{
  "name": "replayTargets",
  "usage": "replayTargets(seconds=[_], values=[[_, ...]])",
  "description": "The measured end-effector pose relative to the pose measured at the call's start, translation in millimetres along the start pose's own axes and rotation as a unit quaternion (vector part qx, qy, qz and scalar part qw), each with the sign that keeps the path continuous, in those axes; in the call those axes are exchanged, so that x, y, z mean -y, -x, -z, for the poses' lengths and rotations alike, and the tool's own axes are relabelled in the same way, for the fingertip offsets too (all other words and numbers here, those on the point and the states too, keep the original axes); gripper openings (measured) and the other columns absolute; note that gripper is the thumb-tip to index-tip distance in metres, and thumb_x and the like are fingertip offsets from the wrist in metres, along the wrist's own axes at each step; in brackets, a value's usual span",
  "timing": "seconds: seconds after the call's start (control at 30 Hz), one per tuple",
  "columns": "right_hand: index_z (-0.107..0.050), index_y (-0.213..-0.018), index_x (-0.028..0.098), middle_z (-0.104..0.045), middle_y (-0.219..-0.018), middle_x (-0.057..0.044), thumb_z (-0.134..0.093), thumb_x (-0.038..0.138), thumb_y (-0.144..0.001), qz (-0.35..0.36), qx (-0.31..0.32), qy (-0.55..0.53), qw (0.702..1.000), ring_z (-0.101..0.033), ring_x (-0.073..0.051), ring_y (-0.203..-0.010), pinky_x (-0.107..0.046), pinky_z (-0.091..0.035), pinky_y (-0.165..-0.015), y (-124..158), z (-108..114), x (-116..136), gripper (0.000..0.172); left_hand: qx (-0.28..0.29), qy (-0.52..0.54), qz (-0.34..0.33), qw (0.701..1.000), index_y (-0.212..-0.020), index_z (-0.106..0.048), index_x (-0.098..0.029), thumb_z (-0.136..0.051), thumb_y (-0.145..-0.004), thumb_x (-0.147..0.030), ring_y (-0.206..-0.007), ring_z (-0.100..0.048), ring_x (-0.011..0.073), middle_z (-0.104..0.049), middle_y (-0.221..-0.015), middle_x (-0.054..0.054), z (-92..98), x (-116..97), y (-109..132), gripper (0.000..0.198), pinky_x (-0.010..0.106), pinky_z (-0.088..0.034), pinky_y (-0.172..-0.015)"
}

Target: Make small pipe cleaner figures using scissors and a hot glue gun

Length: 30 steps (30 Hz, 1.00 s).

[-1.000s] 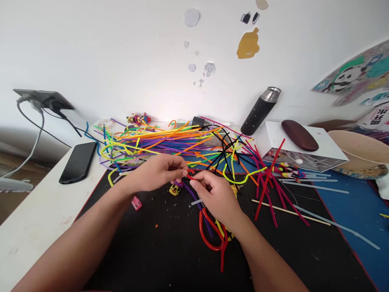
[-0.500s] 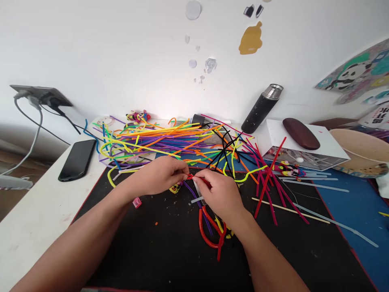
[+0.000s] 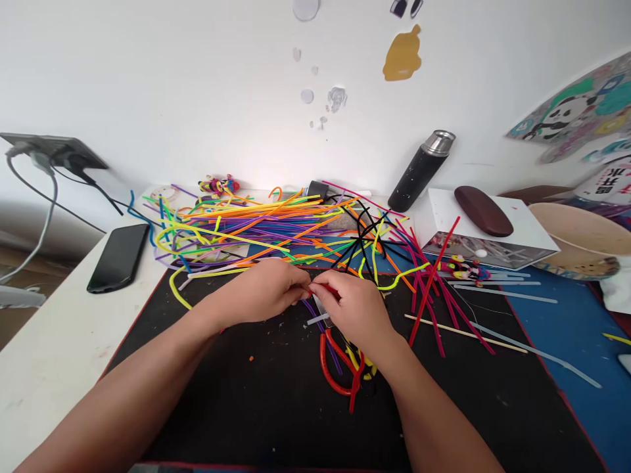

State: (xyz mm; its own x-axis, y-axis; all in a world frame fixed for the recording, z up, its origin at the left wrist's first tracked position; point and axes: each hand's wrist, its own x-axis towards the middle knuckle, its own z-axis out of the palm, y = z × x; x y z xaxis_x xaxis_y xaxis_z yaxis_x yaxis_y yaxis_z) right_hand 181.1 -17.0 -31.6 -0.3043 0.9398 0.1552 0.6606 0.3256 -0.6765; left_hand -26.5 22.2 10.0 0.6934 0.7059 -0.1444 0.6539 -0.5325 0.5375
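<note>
My left hand (image 3: 269,290) and my right hand (image 3: 359,314) meet over the black mat (image 3: 221,401). Both are closed in a pinch on a thin red pipe cleaner (image 3: 324,290), most of which the fingers hide. Below my right hand lie scissors with red looped handles (image 3: 324,361), their blades partly covered by that hand. Purple pipe cleaners (image 3: 336,360) cross beside the handles. A short pale straw piece (image 3: 316,320) rests near my right fingers. Yellow pieces (image 3: 367,373) show partly under my right wrist.
A heap of coloured pipe cleaners (image 3: 256,226) stretches along the wall. Magenta ones (image 3: 451,305) and a wooden stick (image 3: 468,334) lie rightward. Around stand a black flask (image 3: 419,172), a white box (image 3: 530,226) and a bucket (image 3: 582,223); a phone (image 3: 121,258) lies left.
My fingertips have drawn closer together on the red pipe cleaner. My left hand now covers the small patterned piece and the pink cube seen before. The whole view has shifted slightly.
</note>
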Motion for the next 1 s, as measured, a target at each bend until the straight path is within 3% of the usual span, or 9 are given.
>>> replayTargets(seconds=[0.13, 0.27, 0.43, 0.53, 0.63, 0.77, 0.87, 1.0], values=[[-0.077, -0.092, 0.025, -0.079, -0.081, 0.001, -0.070, 0.030, -0.099, -0.040, -0.014, -0.094, 0.995, -0.069, -0.017, -0.070, -0.029, -0.042, -0.065, 0, 1, 0, 0.012, 0.018, 0.119, 0.005, 0.993, -0.081, -0.070, -0.019, -0.058, -0.098, -0.024, -0.061, -0.063, 0.0130, -0.070, -0.069, -0.001, 5.6, 2, 2, 0.021, 0.022, -0.040, -0.060], [-0.075, -0.090, 0.023, -0.076, -0.080, 0.000, -0.070, 0.038, -0.097, -0.086, 0.001, -0.229, 0.970, -0.065, -0.016, -0.069, -0.027, -0.045, -0.063, -2, 2, 0, 0.018, 0.024, 0.236, 0.019, 0.971, -0.087, -0.073, -0.017, -0.061, -0.098, -0.032, -0.063, -0.062, 0.0131, -0.069, -0.071, 0.000, 7.7, 3, 5, 0.022, 0.021, -0.044, -0.060], [-0.066, -0.083, 0.021, -0.051, -0.055, 0.006, -0.065, 0.054, -0.097, -0.121, 0.037, -0.365, 0.922, -0.043, -0.011, -0.046, -0.025, -0.036, -0.048, -3, 5, 4, 0.035, -0.007, 0.368, -0.006, 0.930, -0.087, -0.072, -0.016, -0.067, -0.097, -0.036, -0.064, -0.061, 0.0116, -0.066, -0.070, -0.001, 5.1, 3, 6, 0.024, 0.021, -0.048, -0.062], [-0.064, -0.082, 0.021, -0.049, -0.054, 0.007, -0.061, 0.059, -0.099, -0.126, 0.061, -0.395, 0.908, -0.042, -0.011, -0.043, -0.025, -0.035, -0.046, -3, 4, 7, 0.041, -0.040, 0.407, 0.003, 0.913, -0.089, -0.072, -0.015, -0.071, -0.096, -0.039, -0.063, -0.061, 0.0118, -0.066, -0.070, 0.000, 2.8, 3, 5, 0.025, 0.022, -0.050, -0.062], [-0.060, -0.076, 0.021, -0.053, -0.058, 0.005, -0.057, 0.059, -0.103, -0.118, 0.064, -0.372, 0.919, -0.046, -0.011, -0.046, -0.025, -0.037, -0.048, -1, 0, 6, 0.046, -0.080, 0.388, 0.017, 0.918, -0.090, -0.072, -0.015, -0.071, -0.096, -0.043, -0.066, -0.063, 0.0136, -0.070, -0.073, 0.003, 1.3, 3, 4, 0.030, 0.024, -0.053, -0.063], [-0.056, -0.069, 0.022, -0.053, -0.058, 0.004, -0.052, 0.054, -0.106, -0.100, 0.050, -0.301, 0.947, -0.048, -0.012, -0.049, -0.025, -0.038, -0.051, 0, -6, 3, 0.049, -0.127, 0.285, 0.018, 0.950, -0.089, -0.073, -0.016, -0.064, -0.100, -0.039, -0.066, -0.065, 0.0132, -0.073, -0.077, 0.003, 0.8, 1, 3, 0.027, 0.022, -0.050, -0.062], [-0.059, -0.071, 0.022, -0.054, -0.057, 0.004, -0.052, 0.047, -0.107, -0.083, 0.041, -0.235, 0.968, -0.050, -0.013, -0.050, -0.026, -0.037, -0.053, 0, -9, 3, 0.045, -0.168, 0.165, 0.012, 0.972, -0.090, -0.074, -0.017, -0.062, -0.101, -0.034, -0.064, -0.062, 0.0116, -0.073, -0.074, 0.000, 0.4, 0, 2, 0.023, 0.021, -0.044, -0.061], [-0.067, -0.080, 0.023, -0.060, -0.062, 0.003, -0.053, 0.043, -0.108, -0.057, 0.035, -0.154, 0.986, -0.053, -0.015, -0.054, -0.028, -0.035, -0.055, 1, -11, 5, 0.038, -0.199, 0.079, 0.001, 0.977, -0.091, -0.073, -0.019, -0.061, -0.101, -0.030, -0.066, -0.063, 0.0124, -0.073, -0.076, -0.001, -1.2, 1, 1, 0.019, 0.023, -0.042, -0.063]])
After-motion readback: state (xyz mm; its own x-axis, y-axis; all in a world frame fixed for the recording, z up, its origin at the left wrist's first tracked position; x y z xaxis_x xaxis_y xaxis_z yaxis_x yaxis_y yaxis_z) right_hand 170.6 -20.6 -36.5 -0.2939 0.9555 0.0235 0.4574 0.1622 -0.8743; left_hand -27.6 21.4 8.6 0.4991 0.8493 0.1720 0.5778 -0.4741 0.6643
